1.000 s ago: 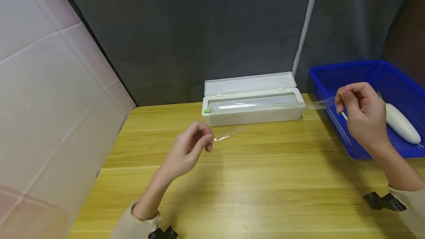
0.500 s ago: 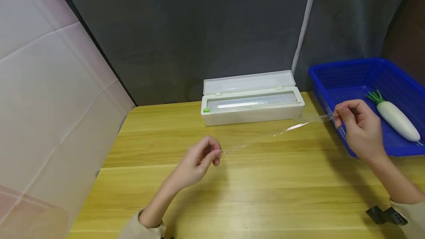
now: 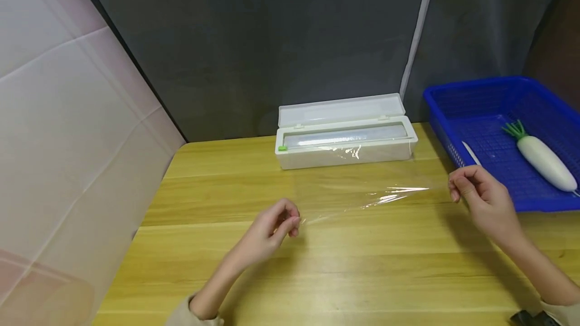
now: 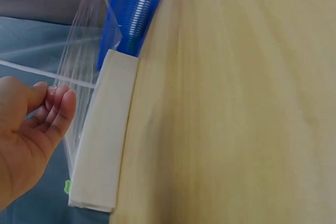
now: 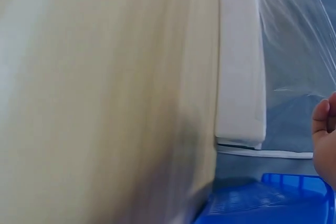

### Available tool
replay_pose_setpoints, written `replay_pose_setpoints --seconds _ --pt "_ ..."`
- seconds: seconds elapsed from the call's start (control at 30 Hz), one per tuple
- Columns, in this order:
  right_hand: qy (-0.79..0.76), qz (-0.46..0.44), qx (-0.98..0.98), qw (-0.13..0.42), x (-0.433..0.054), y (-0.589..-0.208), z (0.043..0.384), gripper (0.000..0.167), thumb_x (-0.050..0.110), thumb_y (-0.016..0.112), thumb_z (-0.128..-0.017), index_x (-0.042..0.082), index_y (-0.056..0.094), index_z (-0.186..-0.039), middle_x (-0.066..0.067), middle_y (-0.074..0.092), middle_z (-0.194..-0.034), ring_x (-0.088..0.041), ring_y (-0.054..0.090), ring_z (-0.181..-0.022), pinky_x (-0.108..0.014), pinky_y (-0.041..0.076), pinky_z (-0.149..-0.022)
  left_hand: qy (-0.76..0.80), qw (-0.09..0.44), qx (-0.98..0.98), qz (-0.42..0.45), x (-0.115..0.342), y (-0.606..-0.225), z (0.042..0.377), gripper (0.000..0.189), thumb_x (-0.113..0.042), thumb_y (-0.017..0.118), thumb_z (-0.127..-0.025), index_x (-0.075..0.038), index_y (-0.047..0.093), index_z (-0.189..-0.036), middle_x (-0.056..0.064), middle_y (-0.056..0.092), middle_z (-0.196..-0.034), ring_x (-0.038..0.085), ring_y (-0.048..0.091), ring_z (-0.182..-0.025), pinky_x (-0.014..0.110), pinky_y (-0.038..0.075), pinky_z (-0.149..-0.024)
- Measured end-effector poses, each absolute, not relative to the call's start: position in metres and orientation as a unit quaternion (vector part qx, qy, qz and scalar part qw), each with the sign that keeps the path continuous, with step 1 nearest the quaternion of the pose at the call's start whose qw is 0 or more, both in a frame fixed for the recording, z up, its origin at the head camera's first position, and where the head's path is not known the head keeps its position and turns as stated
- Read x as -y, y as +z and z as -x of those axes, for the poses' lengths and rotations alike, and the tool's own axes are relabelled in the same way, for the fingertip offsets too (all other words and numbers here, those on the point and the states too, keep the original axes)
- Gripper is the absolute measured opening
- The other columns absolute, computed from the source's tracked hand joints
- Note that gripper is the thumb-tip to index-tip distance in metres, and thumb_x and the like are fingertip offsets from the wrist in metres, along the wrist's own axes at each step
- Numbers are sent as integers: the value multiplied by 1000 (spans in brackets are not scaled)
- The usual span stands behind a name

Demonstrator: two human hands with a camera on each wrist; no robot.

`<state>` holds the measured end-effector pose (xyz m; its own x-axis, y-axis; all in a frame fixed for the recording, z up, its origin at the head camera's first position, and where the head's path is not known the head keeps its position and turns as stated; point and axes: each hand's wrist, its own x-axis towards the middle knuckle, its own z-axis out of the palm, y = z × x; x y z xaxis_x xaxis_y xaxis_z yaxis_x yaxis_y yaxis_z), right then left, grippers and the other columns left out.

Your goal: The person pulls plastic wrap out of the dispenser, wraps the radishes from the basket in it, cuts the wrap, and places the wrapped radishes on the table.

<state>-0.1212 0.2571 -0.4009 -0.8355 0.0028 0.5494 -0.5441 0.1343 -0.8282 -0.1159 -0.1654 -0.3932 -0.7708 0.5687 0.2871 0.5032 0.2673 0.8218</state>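
A sheet of clear plastic wrap [image 3: 394,195] stretches from a white wrap dispenser [image 3: 344,156] toward me, its near edge spanning both hands. My left hand [image 3: 272,228] pinches one corner between thumb and fingers. The opposite corner is pinched by my right hand [image 3: 482,200], beside the blue basket. The dispenser's lid [image 3: 342,110] stands raised, with the wrap roll [image 3: 344,136] showing inside and a green slider [image 3: 283,148] at its left end. In the left wrist view the film [image 4: 79,51] runs taut between the hands, above the table.
At the right stands a blue plastic basket [image 3: 437,114] holding a white radish [image 3: 546,162] with a green top. A thin white strip [image 3: 471,153] shows at its left inner wall. A dark grey panel [image 3: 272,39] rises behind the wooden table [image 3: 217,195]; a pale panel [image 3: 81,140] borders its left.
Both hands have moved toward me, drawing more wrap out of the dispenser. The right hand has come down in front of the basket, and the radish shows fully.
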Motion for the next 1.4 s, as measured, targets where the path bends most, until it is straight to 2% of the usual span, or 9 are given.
replay_pose_setpoints --seconds 0.3,0.5,0.67,0.87,1.13,1.27,1.4 --pt "576 -190 774 180 -258 -417 112 13 -14 44 -101 -8 54 -95 -8 56 -78 -10 54 -68 -22 45 -59 504 41 -802 -319 172 -406 114 9 3 53 -102 -6 55 -101 5 62 -84 22 63 -73 36 57 -65" --pt "549 -214 797 132 -258 -428 108 15 -14 43 -101 -5 54 -96 -6 55 -77 -11 54 -67 -26 45 -58 507 53 -808 -294 178 -410 111 6 1 53 -103 -4 54 -100 7 61 -83 23 63 -73 35 57 -64" --pt "518 -224 820 93 -259 -433 107 16 -11 45 -102 -1 56 -95 -4 56 -76 -11 56 -66 -27 46 -57 509 59 -813 -277 183 -413 110 6 1 53 -103 -5 54 -100 9 62 -84 21 63 -74 36 57 -64" --pt "472 -228 850 39 -261 -436 106 17 -6 52 -101 5 59 -90 6 58 -72 -10 57 -65 -25 47 -58 495 61 -822 -275 187 -413 110 7 0 53 -103 -6 54 -101 13 63 -85 24 63 -75 35 57 -64" --pt "436 -243 866 -18 -262 -436 111 15 0 57 -101 9 63 -91 10 60 -73 -8 58 -65 -25 49 -56 451 67 -844 -283 189 -415 113 10 0 55 -102 -11 55 -100 9 63 -86 24 63 -75 30 55 -64" --pt "424 -267 864 -47 -263 -435 116 13 2 58 -101 10 63 -92 10 60 -73 -6 58 -65 -25 49 -56 414 73 -859 -291 190 -414 115 7 -4 58 -101 -11 57 -99 5 63 -88 20 64 -80 27 56 -70" --pt "402 -298 864 -48 -263 -435 119 14 1 61 -98 12 63 -91 12 57 -74 -4 57 -65 -24 49 -55 367 70 -871 -319 190 -416 117 5 -5 63 -99 -10 61 -96 1 63 -92 12 63 -87 24 55 -78"
